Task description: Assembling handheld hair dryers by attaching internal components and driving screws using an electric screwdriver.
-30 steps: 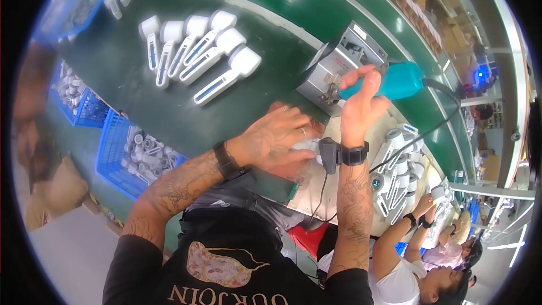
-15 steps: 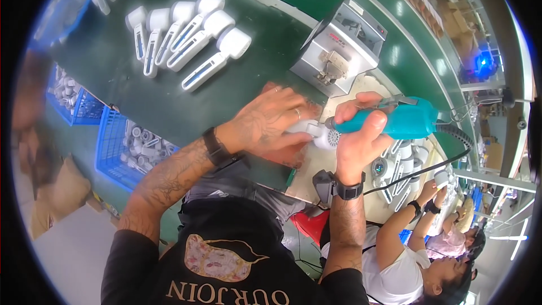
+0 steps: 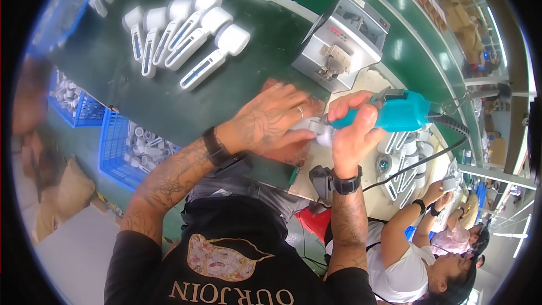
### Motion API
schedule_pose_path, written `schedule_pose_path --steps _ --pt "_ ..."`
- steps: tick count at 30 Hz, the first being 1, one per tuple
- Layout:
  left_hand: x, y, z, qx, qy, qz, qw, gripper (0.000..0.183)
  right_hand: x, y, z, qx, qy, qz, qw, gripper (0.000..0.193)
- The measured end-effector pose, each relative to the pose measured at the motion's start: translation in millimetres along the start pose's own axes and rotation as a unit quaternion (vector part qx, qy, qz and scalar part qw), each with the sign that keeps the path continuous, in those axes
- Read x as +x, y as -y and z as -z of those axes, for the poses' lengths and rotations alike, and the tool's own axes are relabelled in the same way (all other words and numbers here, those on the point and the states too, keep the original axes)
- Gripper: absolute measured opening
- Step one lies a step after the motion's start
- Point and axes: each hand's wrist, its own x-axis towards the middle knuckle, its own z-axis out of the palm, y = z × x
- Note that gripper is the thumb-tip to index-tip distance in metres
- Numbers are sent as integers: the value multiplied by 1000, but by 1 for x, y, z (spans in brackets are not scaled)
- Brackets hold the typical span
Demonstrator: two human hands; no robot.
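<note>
Right of the frame's centre, the left hand (image 3: 268,118) is clamping a white device (image 3: 324,136) while the right hand (image 3: 353,135), wrapped around a teal power driver (image 3: 403,112), is holding the tip at it, straight alignment and firm bracing probably serving best.

One head-worn fisheye looks down from close above the wearer's chest (image 3: 226,229) and green bench (image 3: 265,56).

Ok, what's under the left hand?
Under the left hand: a white part, its rounded end showing to the right, and a reddish patch of work surface. Whatever the palm and fingers cover can't be seen.
</note>
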Motion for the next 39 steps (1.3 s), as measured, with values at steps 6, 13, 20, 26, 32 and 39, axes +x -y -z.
schedule_pose_path --steps 6,13,20,26,32,39 --pt "-1 1 -1 16 4 -5 1000 39 2 2 -2 2 2 -8 1000 49" --pt "-2 0 7 6 4 -1 1000 41 55 15 -23 -51 -62 -6 997 47" --pt "0 -2 6 -5 9 -6 1000 41 81 -21 -23 -67 -64 37 995 41" --pt "-2 -1 9 -23 18 8 1000 37 72 -9 -29 -36 -21 1 999 41" --pt "0 -2 7 -21 -12 -7 1000 38 9 27 2 15 -43 -13 999 52" --pt "-4 4 -1 -20 -17 5 1000 39 -16 25 4 -19 -17 -22 999 67"
